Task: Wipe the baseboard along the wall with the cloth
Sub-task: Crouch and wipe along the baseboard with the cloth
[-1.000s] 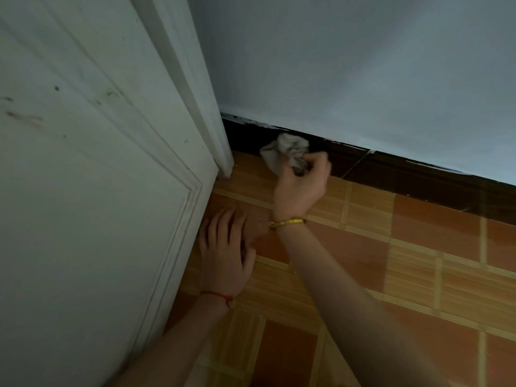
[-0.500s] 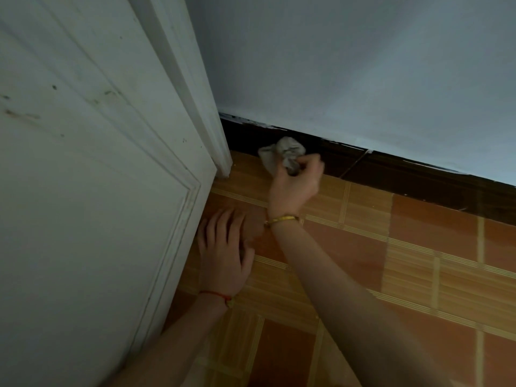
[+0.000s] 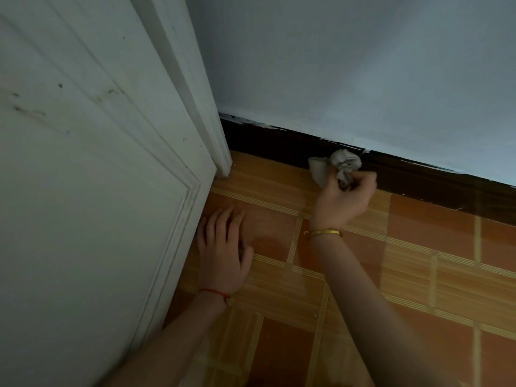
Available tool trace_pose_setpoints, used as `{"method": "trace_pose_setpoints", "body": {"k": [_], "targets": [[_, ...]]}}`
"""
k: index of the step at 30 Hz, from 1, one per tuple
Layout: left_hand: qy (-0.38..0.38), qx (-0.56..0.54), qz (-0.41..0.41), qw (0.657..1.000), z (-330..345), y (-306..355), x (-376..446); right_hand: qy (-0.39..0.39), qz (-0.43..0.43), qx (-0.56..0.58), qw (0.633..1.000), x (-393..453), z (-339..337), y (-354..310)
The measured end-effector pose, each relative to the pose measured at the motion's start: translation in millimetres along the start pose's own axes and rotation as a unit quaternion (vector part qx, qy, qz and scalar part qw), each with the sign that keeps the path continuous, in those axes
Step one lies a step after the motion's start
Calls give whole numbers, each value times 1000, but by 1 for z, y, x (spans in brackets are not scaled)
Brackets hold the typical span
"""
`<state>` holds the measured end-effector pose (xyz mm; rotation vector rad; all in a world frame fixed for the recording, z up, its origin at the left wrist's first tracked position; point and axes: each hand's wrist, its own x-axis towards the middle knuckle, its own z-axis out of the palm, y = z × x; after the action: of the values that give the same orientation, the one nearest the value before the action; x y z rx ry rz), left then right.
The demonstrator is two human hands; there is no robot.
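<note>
A dark brown baseboard (image 3: 435, 181) runs along the foot of the pale wall, from the door frame down to the right edge. My right hand (image 3: 344, 201), with a gold bangle on the wrist, is shut on a crumpled grey cloth (image 3: 339, 164) and presses it against the baseboard. My left hand (image 3: 223, 251), with a red string on the wrist, lies flat on the tiled floor beside the door, fingers spread, holding nothing.
A white panelled door (image 3: 92, 191) fills the left side, its frame (image 3: 220, 152) meeting the baseboard's left end. The floor (image 3: 418, 275) is orange and tan tile. The pale wall (image 3: 363, 74) rises above the baseboard.
My right hand has slid the cloth to the right along the baseboard, away from the door frame. My left hand stays flat on the floor.
</note>
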<state>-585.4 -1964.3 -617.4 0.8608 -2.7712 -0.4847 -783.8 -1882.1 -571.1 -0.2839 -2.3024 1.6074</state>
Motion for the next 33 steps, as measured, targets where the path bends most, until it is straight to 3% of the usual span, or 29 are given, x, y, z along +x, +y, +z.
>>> {"method": "trace_pose_setpoints", "body": {"k": [5,10,12,17,22,26,33], "targets": [[7,7,0,1000,1,0,1,-63,-31,25,997,-38,40,-32],[11,10,3,1000,1,0,0,-177,-86,29,980,-66,69,-49],[12,8,3,1000,2,0,0,-161,-69,29,984,-61,65,-48],[13,-6,0,1000,2,0,0,-38,-19,11,999,-21,20,-22],[2,-10,-5,1000,0,0,1,11,11,52,999,-3,3,-17],[1,-5,-3,1000,0,0,0,-3,25,47,999,-22,25,-26],[15,6,2,1000,2,0,1,-115,31,43,992,-69,74,-46]]}}
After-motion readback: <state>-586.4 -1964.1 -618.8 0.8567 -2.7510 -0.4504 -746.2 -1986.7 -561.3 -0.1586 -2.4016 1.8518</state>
